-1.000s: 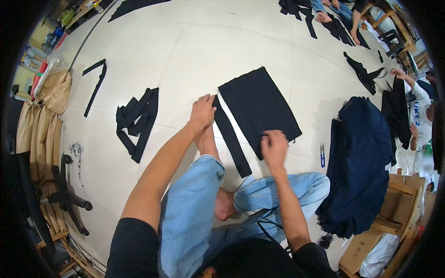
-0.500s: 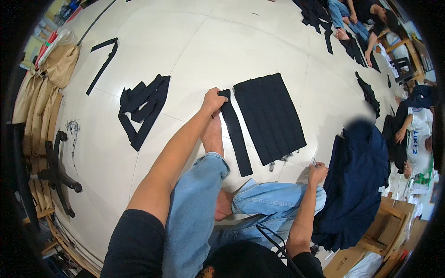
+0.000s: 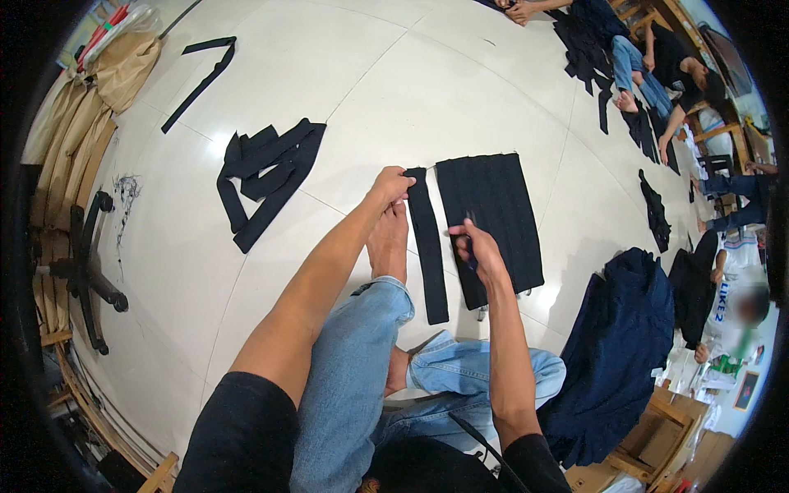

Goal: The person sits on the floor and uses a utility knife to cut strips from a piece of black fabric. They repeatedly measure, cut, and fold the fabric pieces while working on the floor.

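My left hand point(image 3: 393, 185), near my bare foot, pinches the upper end of a narrow black fabric strip point(image 3: 431, 263) that lies lengthwise on the floor. Just right of it, across a slim gap, lies a wide black fabric panel point(image 3: 514, 214) with lengthwise lines. Over this panel's left part my right hand point(image 3: 483, 253) is closed around what look like small dark-handled scissors point(image 3: 470, 246), blurred and mostly covered by the fingers. Left of my foot rests a folded heap of black strips point(image 3: 275, 177).
A bent black strip point(image 3: 205, 82) lies far left. Dark blue cloth point(image 3: 616, 353) is piled at my right. A chair base point(image 3: 90, 271) and brown sacks point(image 3: 70, 172) line the left side. Other people point(image 3: 678, 74) sit at the far right among black fabric pieces point(image 3: 579, 49).
My right hand has swung from beside my right knee up and left over the panel, carrying the scissors. My left hand still pinches the strip's end. The whole view has shifted somewhat.
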`<state>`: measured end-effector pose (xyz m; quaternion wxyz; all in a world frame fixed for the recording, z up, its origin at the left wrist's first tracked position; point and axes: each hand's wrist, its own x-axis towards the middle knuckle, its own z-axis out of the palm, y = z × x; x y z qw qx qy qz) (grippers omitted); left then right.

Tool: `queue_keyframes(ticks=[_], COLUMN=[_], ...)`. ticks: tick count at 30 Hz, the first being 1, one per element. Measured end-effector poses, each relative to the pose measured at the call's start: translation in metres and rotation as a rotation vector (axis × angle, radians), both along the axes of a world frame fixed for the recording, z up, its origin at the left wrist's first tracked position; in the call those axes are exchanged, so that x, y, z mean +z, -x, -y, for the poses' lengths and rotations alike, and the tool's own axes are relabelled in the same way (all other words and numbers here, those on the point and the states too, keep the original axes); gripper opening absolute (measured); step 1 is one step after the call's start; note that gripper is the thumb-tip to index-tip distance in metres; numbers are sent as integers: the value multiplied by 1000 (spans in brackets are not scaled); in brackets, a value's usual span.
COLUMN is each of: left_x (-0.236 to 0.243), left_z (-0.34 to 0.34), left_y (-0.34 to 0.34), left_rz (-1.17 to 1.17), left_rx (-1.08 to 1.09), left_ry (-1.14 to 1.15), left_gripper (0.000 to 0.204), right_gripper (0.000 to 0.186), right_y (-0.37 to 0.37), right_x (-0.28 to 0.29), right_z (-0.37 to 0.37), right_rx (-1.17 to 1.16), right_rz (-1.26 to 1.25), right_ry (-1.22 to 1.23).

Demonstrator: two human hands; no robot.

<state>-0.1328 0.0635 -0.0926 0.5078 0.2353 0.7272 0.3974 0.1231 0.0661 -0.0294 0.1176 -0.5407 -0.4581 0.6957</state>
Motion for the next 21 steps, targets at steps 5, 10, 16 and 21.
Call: queue_keyframes(ticks=[5, 10, 16, 21], left_x=[-20, -25, -27, -25], left_z=[-2, 0, -1, -1], left_y=[4, 7, 4, 5], left_rz=[11, 55, 10, 40], left_rx=[-66, -52, -36, -17], left_ry=[-45, -60, -48, -50], left_gripper=[30, 30, 28, 25], right_gripper=[51, 54, 55, 50], right_y=[55, 76, 82, 91], right_x=[-11, -12, -8, -30], right_z=[-35, -49, -51, -64], right_rx=[-9, 143, 66, 15], right_rz=[-222, -83, 208, 104], right_ry=[430, 315, 182, 281])
